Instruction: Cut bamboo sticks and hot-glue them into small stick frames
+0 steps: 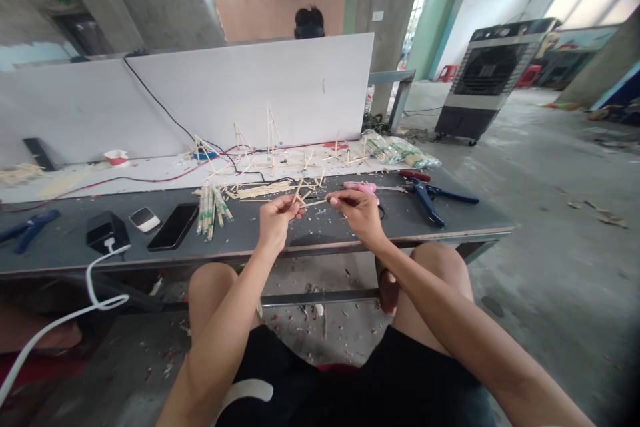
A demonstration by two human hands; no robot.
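Both hands are raised just above the near edge of the bench (450, 223), pinching thin wooden sticks (311, 201) between them. The left hand (276, 219) has its grip closed on one end, fingers curled — the right hand (357, 210) has its grip closed on the other end. Just behind the right hand lies a pink glue gun (361, 187), with blue pliers (434, 199) to its right. A bundle of wrapped chopsticks (211, 208) and a black phone (174, 227) lie to the left — both flat on the bench.
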